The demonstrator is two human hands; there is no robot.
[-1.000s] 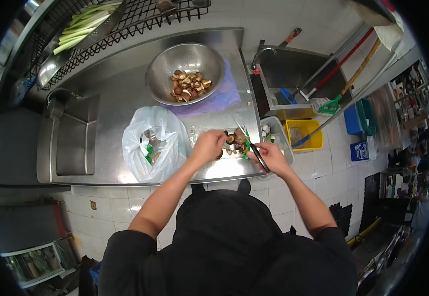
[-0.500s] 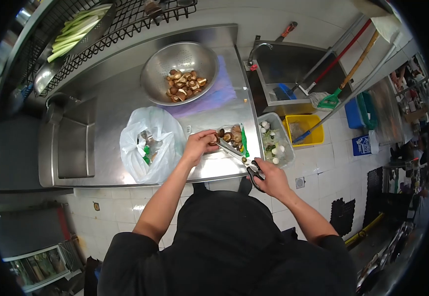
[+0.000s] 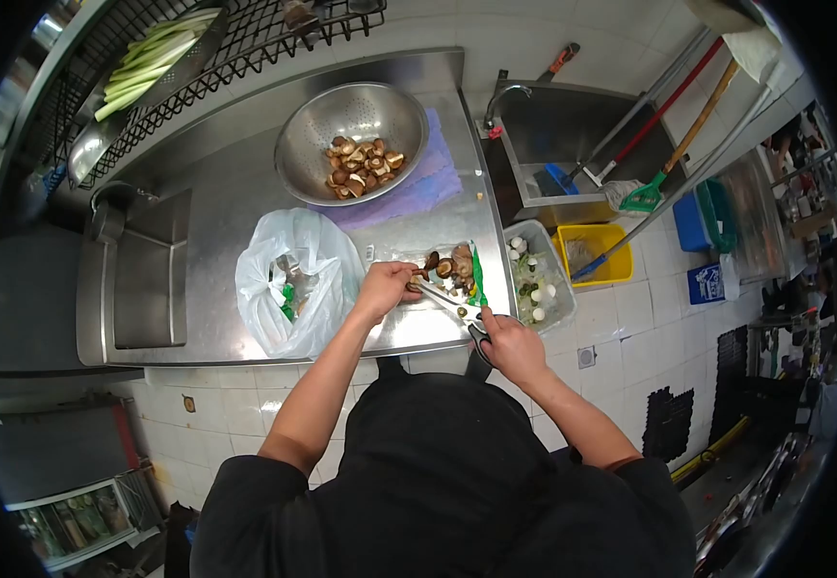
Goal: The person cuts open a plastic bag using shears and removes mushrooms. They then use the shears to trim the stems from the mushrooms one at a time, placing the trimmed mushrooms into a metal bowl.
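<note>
My left hand pinches a brown mushroom over the front of the steel counter. Kitchen scissors with black handles are in my right hand; their blades reach left to the mushroom's underside. Just beyond the blades lie several loose mushrooms on clear plastic packaging with a green strip. A large steel colander farther back holds many brown mushrooms. Left of my left hand sits a knotted white plastic bag.
A purple cloth lies partly under the colander. Right of the counter are a clear tub of scraps, a yellow bin and a deep sink with mop handles. Another sink is at left; green stalks rest on the rack above.
My right hand and the scissors have shifted slightly left and up, and the handles look closer together. My left hand stays nearly in place with the mushroom.
</note>
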